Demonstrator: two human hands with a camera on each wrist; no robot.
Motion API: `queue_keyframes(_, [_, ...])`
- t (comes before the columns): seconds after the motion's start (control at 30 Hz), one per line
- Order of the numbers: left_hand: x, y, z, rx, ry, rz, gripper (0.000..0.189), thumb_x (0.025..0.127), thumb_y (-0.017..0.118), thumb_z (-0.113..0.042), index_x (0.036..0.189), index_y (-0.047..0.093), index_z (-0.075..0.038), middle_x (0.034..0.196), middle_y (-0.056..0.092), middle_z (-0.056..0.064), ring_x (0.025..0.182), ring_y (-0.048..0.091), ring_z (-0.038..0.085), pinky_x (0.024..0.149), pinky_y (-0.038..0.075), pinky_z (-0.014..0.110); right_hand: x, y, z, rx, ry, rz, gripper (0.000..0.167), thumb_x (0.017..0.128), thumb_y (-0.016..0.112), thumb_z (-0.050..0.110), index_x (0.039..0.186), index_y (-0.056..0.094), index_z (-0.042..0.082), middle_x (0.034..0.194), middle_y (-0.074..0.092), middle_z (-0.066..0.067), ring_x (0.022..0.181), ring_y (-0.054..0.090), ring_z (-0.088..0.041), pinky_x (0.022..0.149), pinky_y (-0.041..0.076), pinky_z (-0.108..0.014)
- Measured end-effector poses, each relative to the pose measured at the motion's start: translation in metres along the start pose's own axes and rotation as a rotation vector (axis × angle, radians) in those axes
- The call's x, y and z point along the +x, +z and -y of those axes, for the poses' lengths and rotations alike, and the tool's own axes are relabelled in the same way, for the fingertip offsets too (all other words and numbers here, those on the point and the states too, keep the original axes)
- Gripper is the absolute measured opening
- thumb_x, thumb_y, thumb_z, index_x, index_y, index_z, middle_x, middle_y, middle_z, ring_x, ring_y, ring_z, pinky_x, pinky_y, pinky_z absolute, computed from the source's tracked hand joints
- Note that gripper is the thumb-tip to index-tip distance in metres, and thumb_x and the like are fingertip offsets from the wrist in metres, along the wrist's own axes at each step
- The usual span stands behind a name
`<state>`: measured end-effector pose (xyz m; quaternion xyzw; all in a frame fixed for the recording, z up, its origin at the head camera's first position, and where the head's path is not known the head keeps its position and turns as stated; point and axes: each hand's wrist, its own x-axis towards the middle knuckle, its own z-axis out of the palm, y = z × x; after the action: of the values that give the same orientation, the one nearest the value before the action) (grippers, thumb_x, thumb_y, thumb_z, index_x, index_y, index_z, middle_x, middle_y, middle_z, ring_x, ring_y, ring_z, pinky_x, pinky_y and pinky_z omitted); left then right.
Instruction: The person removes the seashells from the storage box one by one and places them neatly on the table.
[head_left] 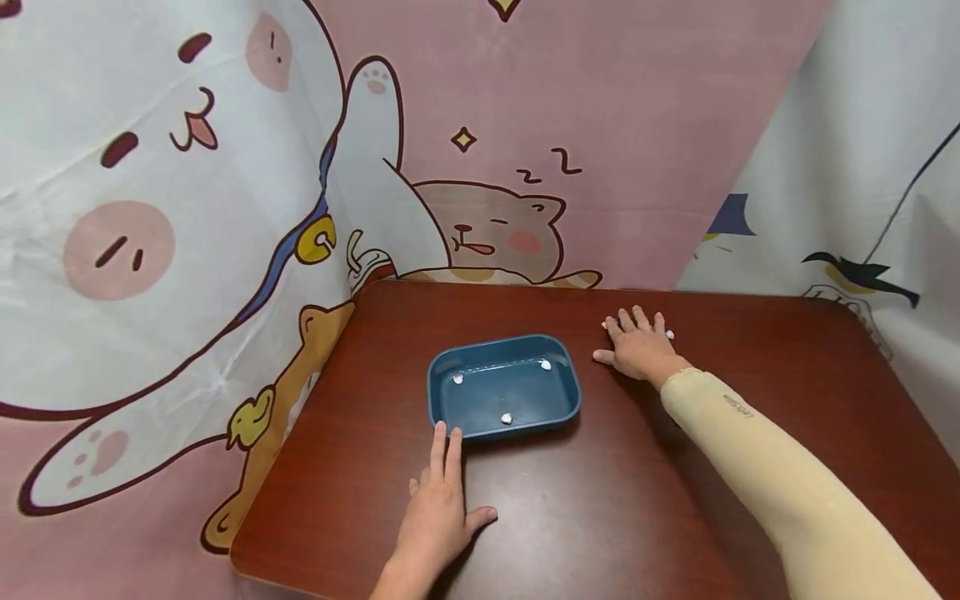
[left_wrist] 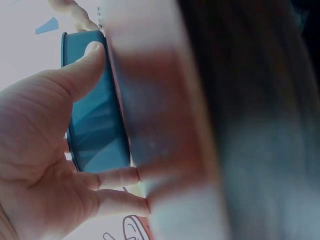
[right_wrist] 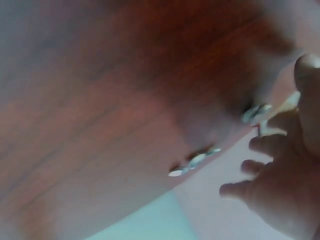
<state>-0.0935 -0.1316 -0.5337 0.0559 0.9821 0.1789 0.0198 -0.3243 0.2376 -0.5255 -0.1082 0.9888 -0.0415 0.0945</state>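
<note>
My left hand [head_left: 437, 515] reaches to the near side of a shallow blue rectangular tray [head_left: 480, 402], two straight fingers at its rim and the thumb held out sideways. In the left wrist view the hand [left_wrist: 40, 135] spreads beside the tray's wall [left_wrist: 100, 125]. Three small white pieces lie apart inside, one being this white piece [head_left: 506, 419]. Right of the tray, my right hand [head_left: 639, 346] is palm down with fingers spread, over small shiny pieces partly hidden by it. The right wrist view shows several of these pieces [right_wrist: 198, 160] on the tabletop, fingers not round them.
The reddish-brown wooden table [head_left: 352, 467] ends at a cartoon-printed cloth [head_left: 645, 125] behind and at the left. A pale sleeve [head_left: 765, 467] covers my right forearm, which crosses the table's right part.
</note>
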Motion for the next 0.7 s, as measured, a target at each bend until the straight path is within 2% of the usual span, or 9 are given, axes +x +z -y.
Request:
queue_keyframes(0.1, [0.0,-0.001,0.0,0.014,0.014,-0.006,0.127,0.079,0.09,-0.058,0.172,0.016,-0.012,0.181,0.009,0.014,0.126,0.064,0.047,0.102,0.049,0.076,-0.017,0.001,0.002,-0.041,-0.006,-0.037,0.082,0.107,0.059,0.049,0.16,0.037,-0.01,0.168,0.034,-0.034,0.16,0.018,-0.057,0.126,0.009,-0.077])
queue_keyframes(0.2, [0.002,-0.005,0.001,0.049,0.014,-0.037,0.128,0.078,0.092,-0.058,0.172,0.017,-0.01,0.181,0.011,0.015,0.122,0.065,0.046,0.101,0.05,0.075,-0.028,0.001,0.008,-0.073,-0.033,-0.037,0.08,0.107,0.06,0.05,0.157,0.044,-0.01,0.166,0.04,-0.031,0.16,0.019,-0.055,0.127,0.012,-0.076])
queue_keyframes(0.27, [0.003,-0.007,0.001,0.067,0.003,-0.052,0.129,0.077,0.092,-0.057,0.171,0.017,-0.01,0.18,0.011,0.016,0.12,0.066,0.045,0.101,0.051,0.074,-0.03,0.002,0.011,-0.061,-0.056,-0.03,0.08,0.107,0.059,0.053,0.157,0.045,-0.008,0.167,0.04,-0.03,0.162,0.017,-0.054,0.127,0.01,-0.076])
queue_keyframes(0.37, [0.004,-0.008,0.0,0.07,-0.017,-0.035,0.129,0.078,0.091,-0.058,0.172,0.017,-0.011,0.181,0.01,0.015,0.121,0.066,0.044,0.102,0.05,0.074,-0.025,0.003,0.01,-0.026,-0.061,-0.017,0.081,0.107,0.057,0.053,0.159,0.043,-0.007,0.169,0.037,-0.03,0.163,0.014,-0.053,0.127,0.007,-0.077])
queue_keyframes(0.5, [0.003,-0.005,-0.001,0.074,-0.041,0.005,0.129,0.078,0.09,-0.061,0.172,0.016,-0.012,0.181,0.009,0.015,0.123,0.065,0.043,0.104,0.05,0.074,-0.013,0.006,-0.001,0.077,-0.034,0.002,0.093,0.106,0.058,0.055,0.166,0.024,-0.008,0.17,0.029,-0.034,0.163,0.008,-0.055,0.126,0.0,-0.078])
queue_keyframes(0.6, [0.003,-0.002,-0.002,0.084,-0.041,0.002,0.129,0.077,0.09,-0.062,0.172,0.017,-0.012,0.181,0.01,0.015,0.122,0.065,0.043,0.104,0.05,0.074,-0.003,0.006,-0.009,0.155,-0.006,-0.004,0.107,0.104,0.06,0.059,0.168,0.006,-0.007,0.171,0.023,-0.037,0.162,0.004,-0.057,0.125,-0.005,-0.078])
queue_keyframes(0.7, [0.002,0.001,-0.002,0.092,-0.024,-0.01,0.129,0.078,0.089,-0.064,0.172,0.017,-0.012,0.181,0.011,0.015,0.123,0.065,0.043,0.103,0.051,0.073,0.004,0.004,-0.015,0.2,0.028,0.0,0.114,0.102,0.06,0.063,0.169,-0.004,-0.005,0.172,0.017,-0.038,0.163,0.003,-0.057,0.124,-0.003,-0.08])
